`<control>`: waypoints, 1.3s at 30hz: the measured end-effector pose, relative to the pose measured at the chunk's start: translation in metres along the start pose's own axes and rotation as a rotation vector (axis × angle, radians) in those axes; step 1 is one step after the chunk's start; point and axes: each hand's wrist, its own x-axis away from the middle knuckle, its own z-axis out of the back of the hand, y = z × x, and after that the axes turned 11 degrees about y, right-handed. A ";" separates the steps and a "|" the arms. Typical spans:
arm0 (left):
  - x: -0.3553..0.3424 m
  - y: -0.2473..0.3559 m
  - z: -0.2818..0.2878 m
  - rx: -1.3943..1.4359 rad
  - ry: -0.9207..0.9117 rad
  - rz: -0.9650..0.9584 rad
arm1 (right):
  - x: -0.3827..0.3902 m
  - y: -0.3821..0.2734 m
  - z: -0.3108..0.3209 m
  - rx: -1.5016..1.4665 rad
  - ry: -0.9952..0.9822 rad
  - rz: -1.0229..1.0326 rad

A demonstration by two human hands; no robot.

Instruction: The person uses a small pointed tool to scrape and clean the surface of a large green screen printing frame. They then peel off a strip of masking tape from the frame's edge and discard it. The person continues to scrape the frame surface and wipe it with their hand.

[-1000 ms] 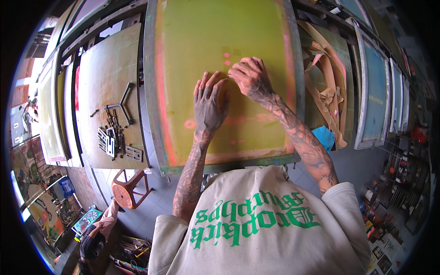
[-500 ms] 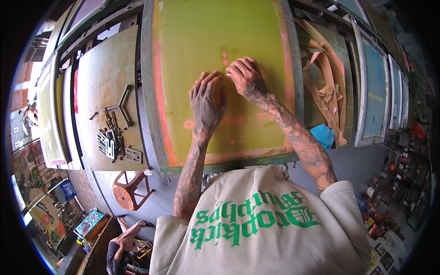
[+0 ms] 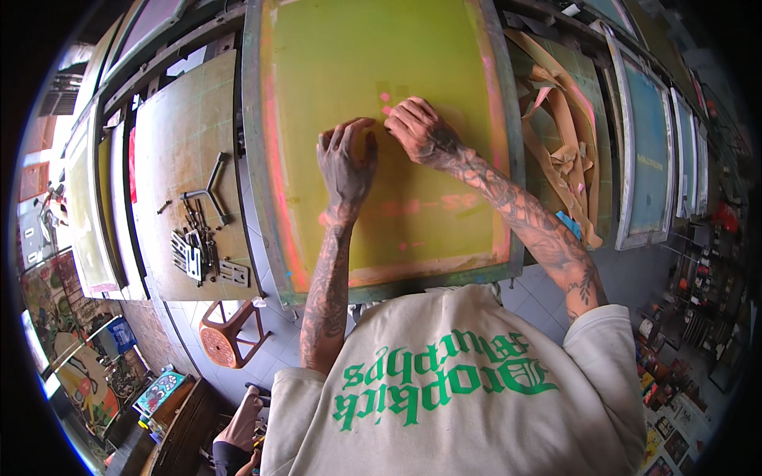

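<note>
A large framed printing screen point(image 3: 432, 238) with yellow-green mesh and pink-stained edges lies in front of me. My left hand point(image 3: 347, 170) hovers over or rests on the mesh, left of the middle. Its fingers are bent and loose, with the thumb apart from them. To its right, my right hand point(image 3: 419, 131) has its fingers curled together in a pinch. Whatever lies between those fingertips is hidden. Just beyond the right hand are small pink marks point(image 3: 386, 97) and darker tape-like patches on the mesh. Both forearms cross the screen's near edge.
On the left board point(image 3: 175, 127) lie a bent metal bar point(image 3: 213, 186), bolts and metal brackets point(image 3: 233, 274). Crumpled brown tape strips point(image 3: 565, 159) cover the right board. A brown stool point(image 3: 221, 345) stands below left. Another person's leg point(image 3: 240, 420) shows at lower left.
My left hand has drawn left, away from the right hand, and its thumb has spread. My right hand has shifted slightly left. The gap between the hands is wider.
</note>
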 end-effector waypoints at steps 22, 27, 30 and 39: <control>-0.003 0.008 0.009 0.007 -0.050 -0.012 | -0.016 -0.006 0.043 -0.356 -0.146 -0.578; -0.004 0.006 0.008 0.030 -0.044 -0.008 | -0.003 -0.006 0.030 -0.330 -0.160 -0.468; -0.001 0.003 0.005 0.038 -0.031 0.006 | -0.003 0.000 0.022 -0.312 -0.133 -0.360; 0.001 0.003 0.005 -0.009 -0.009 -0.008 | -0.004 -0.004 0.004 -0.309 -0.016 -0.355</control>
